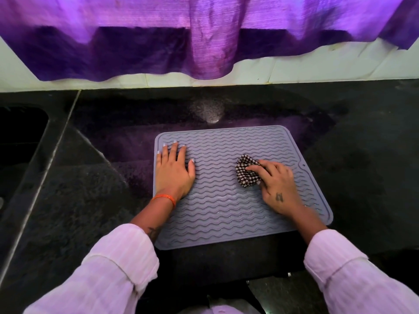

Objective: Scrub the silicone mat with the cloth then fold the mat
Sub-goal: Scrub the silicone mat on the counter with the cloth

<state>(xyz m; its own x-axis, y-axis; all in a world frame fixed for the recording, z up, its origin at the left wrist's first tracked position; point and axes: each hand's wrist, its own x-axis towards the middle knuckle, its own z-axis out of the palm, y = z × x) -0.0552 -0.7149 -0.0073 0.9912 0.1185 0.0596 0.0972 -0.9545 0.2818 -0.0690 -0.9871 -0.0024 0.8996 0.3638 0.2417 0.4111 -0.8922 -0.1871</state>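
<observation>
A grey silicone mat with wavy ridges lies flat on the black stone counter. My left hand rests flat on the mat's left side, fingers straight and spread. On the mat's right half my right hand grips a crumpled brown-and-white checkered cloth, pressing it against the ridges. The cloth sticks out to the left of my fingers. Pink sleeves cover both forearms.
A purple curtain hangs over the white tiled wall behind the counter. A dark sink opening sits at the far left. The counter's front edge runs just below the mat.
</observation>
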